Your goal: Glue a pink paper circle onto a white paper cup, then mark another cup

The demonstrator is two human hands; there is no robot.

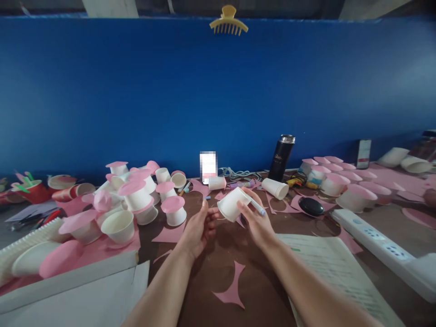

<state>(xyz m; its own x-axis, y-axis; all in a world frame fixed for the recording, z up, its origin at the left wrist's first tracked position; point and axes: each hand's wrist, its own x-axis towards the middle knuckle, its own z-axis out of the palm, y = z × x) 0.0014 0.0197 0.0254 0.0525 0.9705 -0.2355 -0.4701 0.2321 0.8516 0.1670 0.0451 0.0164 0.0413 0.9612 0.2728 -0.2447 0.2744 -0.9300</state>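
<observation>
My right hand (257, 218) is closed around a white paper cup (233, 204), tilted on its side above the table. A slim white pen with a pale blue end (256, 206) lies along the cup under the same fingers. My left hand (201, 223) is just left of the cup, its thumb raised and its fingers loosely curled and apart. A small blue-grey cap-like piece (207, 198) shows at the thumb tip; whether the thumb touches it I cannot tell. Below both hands, a pink paper offcut (233, 289) lies on the brown table (204, 290).
Cups topped with pink paper discs (173, 209) crowd the left; more discs (357, 193) stand on the right. Behind are a lying cup (275, 188), a black flask (282, 156) and cables. A power strip (378, 243), written sheet (327, 268) and black oval object (311, 206) lie right.
</observation>
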